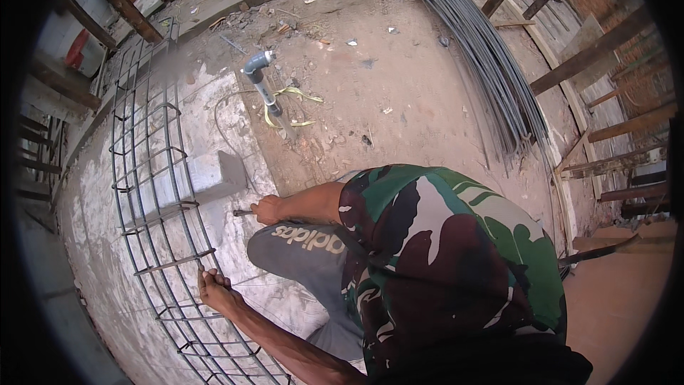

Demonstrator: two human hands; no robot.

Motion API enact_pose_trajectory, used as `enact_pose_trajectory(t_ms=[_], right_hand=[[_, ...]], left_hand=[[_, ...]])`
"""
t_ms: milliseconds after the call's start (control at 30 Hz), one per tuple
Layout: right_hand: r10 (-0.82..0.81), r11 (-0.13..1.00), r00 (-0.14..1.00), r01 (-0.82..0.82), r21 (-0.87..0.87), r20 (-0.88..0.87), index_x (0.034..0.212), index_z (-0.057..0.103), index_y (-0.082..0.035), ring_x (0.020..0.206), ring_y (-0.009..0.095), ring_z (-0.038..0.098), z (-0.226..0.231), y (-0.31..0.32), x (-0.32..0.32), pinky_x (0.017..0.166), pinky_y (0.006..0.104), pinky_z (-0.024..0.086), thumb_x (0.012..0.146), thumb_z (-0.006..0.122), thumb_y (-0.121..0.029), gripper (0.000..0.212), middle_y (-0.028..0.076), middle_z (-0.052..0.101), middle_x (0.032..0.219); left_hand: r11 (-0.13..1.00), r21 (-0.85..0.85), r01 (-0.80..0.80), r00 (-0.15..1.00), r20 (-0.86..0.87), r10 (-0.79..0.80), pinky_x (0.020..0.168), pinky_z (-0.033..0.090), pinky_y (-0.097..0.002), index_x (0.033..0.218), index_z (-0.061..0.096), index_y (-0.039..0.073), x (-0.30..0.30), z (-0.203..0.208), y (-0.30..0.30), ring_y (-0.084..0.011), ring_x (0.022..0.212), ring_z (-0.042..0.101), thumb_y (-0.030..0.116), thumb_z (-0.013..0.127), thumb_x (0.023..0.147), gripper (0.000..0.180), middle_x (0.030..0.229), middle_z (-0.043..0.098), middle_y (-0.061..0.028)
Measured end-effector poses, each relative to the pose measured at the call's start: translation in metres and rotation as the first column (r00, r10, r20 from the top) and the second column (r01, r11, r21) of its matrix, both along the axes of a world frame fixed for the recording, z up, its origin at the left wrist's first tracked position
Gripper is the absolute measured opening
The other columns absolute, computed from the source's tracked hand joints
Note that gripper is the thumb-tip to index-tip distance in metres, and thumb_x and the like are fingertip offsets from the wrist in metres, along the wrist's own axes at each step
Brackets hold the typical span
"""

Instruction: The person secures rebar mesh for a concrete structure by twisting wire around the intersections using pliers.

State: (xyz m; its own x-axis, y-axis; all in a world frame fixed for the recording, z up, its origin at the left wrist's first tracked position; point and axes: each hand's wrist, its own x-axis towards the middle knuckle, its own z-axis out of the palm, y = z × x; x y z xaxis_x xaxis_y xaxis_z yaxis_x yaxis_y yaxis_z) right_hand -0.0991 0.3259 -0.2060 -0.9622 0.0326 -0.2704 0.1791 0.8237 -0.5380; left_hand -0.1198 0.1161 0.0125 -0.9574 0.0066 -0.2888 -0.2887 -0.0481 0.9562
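Note:
A long rebar cage (187, 224) of dark bars with cross ties lies along my left. At its near side bar, next to a cross tie, is my left hand (219, 294), its fingers pinched together. What they hold is too small to make out. My right hand (268, 209) is closed around a short dark metal tool (242, 212), whose end points toward the cage. The tool's handle is hidden in the fist. This hand is near my bent knee, apart from the cage. Under the bars sits a pale rectangular block (222, 175).
A grey plastic pipe with an elbow (257, 62) rises from the ground ahead, yellowish strapping (296, 93) around its base. A bundle of long steel bars (463, 25) lies at the far right. Wooden posts (595, 50) and boards border the area. Rubble (285, 25) litters the dirt.

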Motion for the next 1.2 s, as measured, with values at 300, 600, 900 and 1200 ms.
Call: enact_pose_trajectory(t_ms=[300,600,900,1200], right_hand=[[0.046,0.929,0.999,-0.039,-0.368,0.009,0.114,0.056,-0.008,0.090,0.036,0.059,0.095,0.042,0.034,0.067,0.0456,0.046,0.068,0.062,-0.012,0.047,0.018,0.058,0.099],[0.717,0.562,0.570,-0.132,0.817,-0.401,0.099,0.060,-0.004,0.100,0.026,0.050,0.268,0.053,0.016,0.085,0.0454,0.039,0.088,0.044,-0.036,0.038,0.014,0.049,0.099],[0.988,-0.025,0.151,0.387,0.922,-0.036,0.109,0.049,-0.006,0.115,0.028,0.040,0.315,0.011,-0.047,0.105,0.0459,0.024,0.083,0.043,-0.027,0.033,0.011,0.042,0.117],[0.987,-0.162,0.088,0.501,0.850,0.136,0.114,0.048,-0.005,0.122,0.026,0.036,0.329,0.002,-0.056,0.110,0.0397,0.020,0.083,0.044,-0.021,0.035,0.011,0.036,0.129]], left_hand=[[0.938,0.345,-0.039,0.988,0.152,-0.015,0.037,0.024,-0.0174,0.121,0.049,-0.004,-0.015,-0.001,-0.016,-0.0038,0.047,0.029,0.008,0.040,0.093,0.031,0.070,0.045,0.0013],[0.865,0.495,-0.085,0.987,0.161,0.005,0.038,0.026,-0.0176,0.128,0.043,-0.004,0.009,0.003,-0.009,-0.0041,0.047,0.029,0.001,0.037,0.091,0.038,0.070,0.045,-0.0003],[0.822,0.558,-0.116,0.992,0.110,0.065,0.035,0.027,-0.0182,0.105,0.047,-0.003,0.031,0.013,0.003,-0.0038,0.043,0.027,0.002,0.037,0.093,0.017,0.071,0.044,-0.0021],[0.800,0.587,-0.125,0.991,0.111,0.074,0.034,0.027,-0.0185,0.101,0.049,-0.002,0.040,0.023,0.009,-0.0048,0.042,0.029,0.005,0.042,0.092,0.013,0.071,0.046,-0.0036]])
